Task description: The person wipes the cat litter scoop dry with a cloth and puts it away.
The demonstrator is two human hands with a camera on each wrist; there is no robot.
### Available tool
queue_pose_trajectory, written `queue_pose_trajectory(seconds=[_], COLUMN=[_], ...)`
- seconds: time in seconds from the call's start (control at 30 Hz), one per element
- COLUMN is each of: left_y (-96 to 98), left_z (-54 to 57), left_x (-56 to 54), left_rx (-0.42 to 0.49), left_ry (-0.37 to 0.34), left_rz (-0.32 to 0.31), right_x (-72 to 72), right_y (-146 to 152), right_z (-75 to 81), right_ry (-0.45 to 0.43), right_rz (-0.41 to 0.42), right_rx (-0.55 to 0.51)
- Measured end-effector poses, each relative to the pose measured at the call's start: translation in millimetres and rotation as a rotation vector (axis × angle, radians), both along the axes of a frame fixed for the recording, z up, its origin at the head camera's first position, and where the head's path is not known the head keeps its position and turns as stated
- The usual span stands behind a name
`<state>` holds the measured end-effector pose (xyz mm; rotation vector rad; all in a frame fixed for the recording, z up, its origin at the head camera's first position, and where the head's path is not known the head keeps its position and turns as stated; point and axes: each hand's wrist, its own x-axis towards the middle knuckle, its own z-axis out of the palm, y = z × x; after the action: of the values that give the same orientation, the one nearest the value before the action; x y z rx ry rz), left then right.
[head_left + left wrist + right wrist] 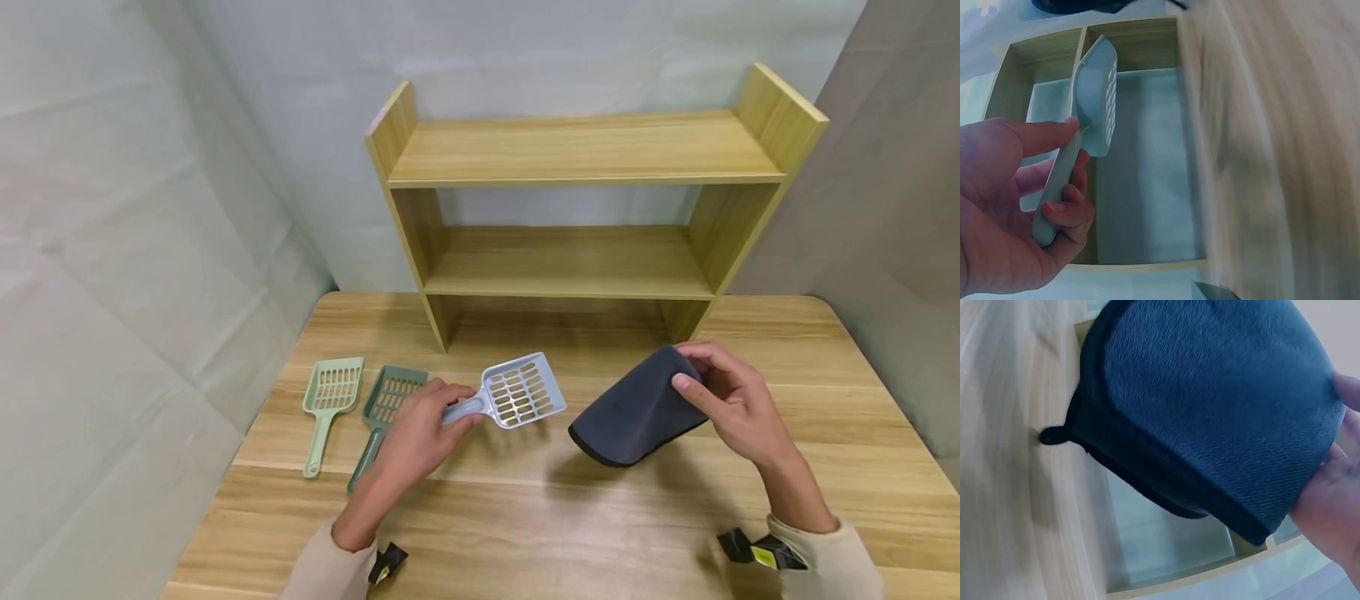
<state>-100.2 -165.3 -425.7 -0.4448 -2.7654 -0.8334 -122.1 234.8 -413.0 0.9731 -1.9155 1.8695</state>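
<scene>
My left hand grips the handle of a light grey-blue litter scoop, its slotted head pointing right over the table. In the left wrist view the scoop is seen edge-on, fingers wrapped round its handle. My right hand pinches a folded dark blue-grey cloth by its upper right end, thumb in front. Seen from the right wrist, the cloth has a fuzzy face, dark edging and a small loop at one corner. A dark green litter scoop lies partly hidden behind my left hand.
Left of it lies a pale green litter scoop on the wooden table. A wooden shelf unit with two boards stands at the back. Pale cloth walls enclose the table's left and rear.
</scene>
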Motion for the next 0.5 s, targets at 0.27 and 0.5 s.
queue_pose_trajectory(seconds=[0.27,0.5], left_y=[8.6,19.2], left_z=[6.4,11.7], left_x=[-6.7,-13.3], left_rx=[-0.034,-0.044], left_ry=[-0.003,0.006], left_rz=[-0.004,-0.027], right_x=[1.4,-1.8], right_y=[1,-3], right_z=[5.6,11.7], right_ry=[-0.030,-0.095], right_rz=[-0.082,-0.102], right_rx=[0.174,0.316])
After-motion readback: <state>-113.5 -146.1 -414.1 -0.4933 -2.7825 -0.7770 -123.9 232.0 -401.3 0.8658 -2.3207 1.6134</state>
